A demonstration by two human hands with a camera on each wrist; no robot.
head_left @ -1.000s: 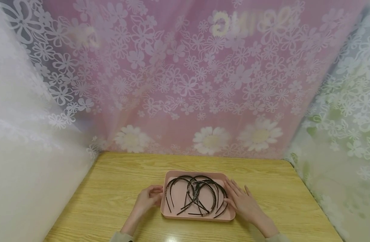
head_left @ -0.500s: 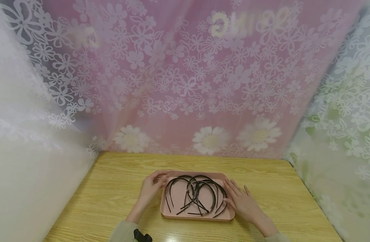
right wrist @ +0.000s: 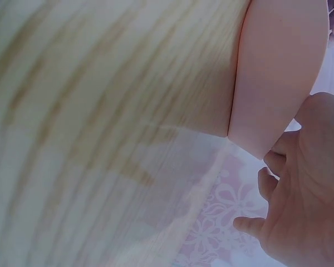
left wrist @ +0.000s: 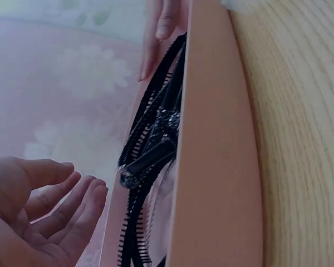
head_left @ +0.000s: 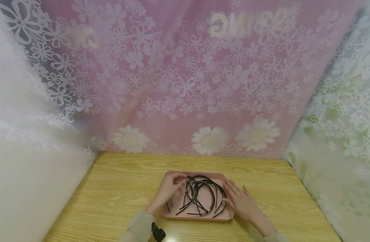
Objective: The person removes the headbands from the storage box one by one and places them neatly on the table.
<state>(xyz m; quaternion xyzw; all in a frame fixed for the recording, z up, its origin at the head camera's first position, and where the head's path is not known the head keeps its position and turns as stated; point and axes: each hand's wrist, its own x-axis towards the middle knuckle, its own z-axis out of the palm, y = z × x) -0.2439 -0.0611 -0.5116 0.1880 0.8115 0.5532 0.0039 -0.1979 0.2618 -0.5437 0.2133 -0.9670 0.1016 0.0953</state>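
A shallow pink tray [head_left: 200, 218] holds several black toothed headbands [head_left: 215, 198], heaped across each other. In the left wrist view some headbands [left wrist: 150, 158] carry glittery trim. Over the tray's left half hovers my left hand [head_left: 167, 189], covering part of the leftmost headbands. The left wrist view shows that hand [left wrist: 50, 208] with relaxed, slightly bent fingers beside the heap, nothing between thumb and fingers. My right hand [head_left: 243, 205] lies against the tray's right rim with long fingers spread. In the right wrist view the tray wall [right wrist: 281, 67] meets this hand [right wrist: 312, 189].
The tray stands on a yellow wood-grain table [head_left: 112, 188]. A pink flowered curtain [head_left: 179, 101] hangs behind, with pale sheets at the left [head_left: 28, 151] and right [head_left: 339, 151]. A black strap [head_left: 158, 232] is on the left sleeve [head_left: 139, 227].
My left hand has moved from outside the tray's left side, up past its far left corner, then right and over the headbands. The right hand and tray stay nearly where they were.
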